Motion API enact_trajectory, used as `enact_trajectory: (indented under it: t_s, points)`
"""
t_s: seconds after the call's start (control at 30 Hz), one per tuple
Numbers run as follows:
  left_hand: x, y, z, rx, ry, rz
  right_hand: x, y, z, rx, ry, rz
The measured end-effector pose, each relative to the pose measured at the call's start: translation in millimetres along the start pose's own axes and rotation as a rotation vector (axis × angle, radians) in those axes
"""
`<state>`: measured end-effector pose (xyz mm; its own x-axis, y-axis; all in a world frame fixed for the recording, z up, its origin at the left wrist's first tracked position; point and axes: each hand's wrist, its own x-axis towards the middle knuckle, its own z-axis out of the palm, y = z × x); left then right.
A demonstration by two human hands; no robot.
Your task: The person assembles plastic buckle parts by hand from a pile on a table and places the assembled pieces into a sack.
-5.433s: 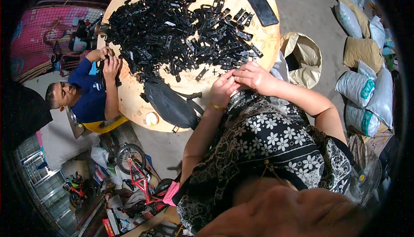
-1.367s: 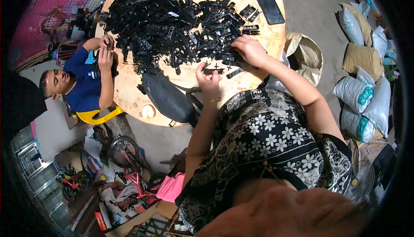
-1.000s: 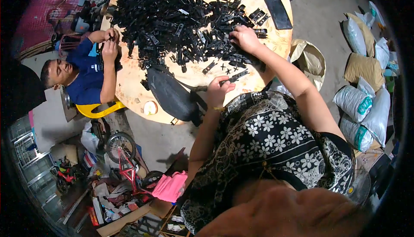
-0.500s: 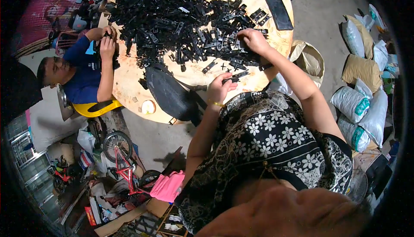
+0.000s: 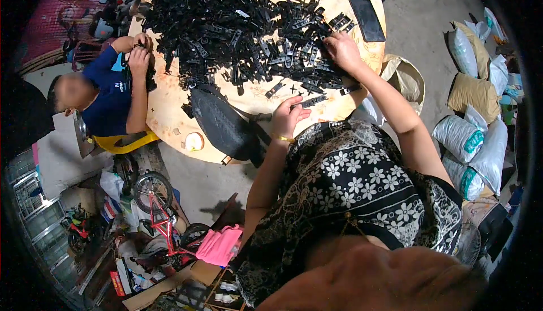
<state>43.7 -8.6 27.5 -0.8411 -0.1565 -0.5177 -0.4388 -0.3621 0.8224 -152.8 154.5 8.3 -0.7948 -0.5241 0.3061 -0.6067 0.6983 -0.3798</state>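
Sorting step: left hand (image 5: 288, 117) pinches a black strip (image 5: 313, 101) just below the parts pile (image 5: 237, 22) — right hand (image 5: 341, 52) fingers spread into the pile's edge, grip unclear; next likely needs joining a second piece

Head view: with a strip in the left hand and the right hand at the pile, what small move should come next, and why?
Probably the right hand lifts one black piece from the pile toward the left hand, which holds a strip near the table edge.

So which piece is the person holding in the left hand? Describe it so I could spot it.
On the round wooden table, look at the near edge, below the big heap of black plastic parts. The left hand pinches a short black strip, lifted alone over bare wood, apart from the tangled heap.
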Motion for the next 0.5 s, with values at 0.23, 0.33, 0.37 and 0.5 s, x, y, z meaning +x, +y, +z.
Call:
enact_trajectory:
  t_s: [0.23,0.33,0.37,0.5]
  points:
    - [-0.7,1.1,6.3,-0.054,-0.005,-0.038,33.7,-6.0,12.2,0.028,0.150,-0.265]
    - [3.5,2.5,8.5,-0.129,-0.014,-0.006,45.8,-4.7,8.1,-0.147,-0.168,-0.299]
    - [3.9,3.6,8.1,-0.128,-0.014,-0.005,44.8,-4.5,6.2,-0.146,-0.167,-0.299]
    - [3.6,13.2,9.5,-0.251,0.038,0.064,23.5,-28.5,-12.1,0.580,-0.089,0.096]
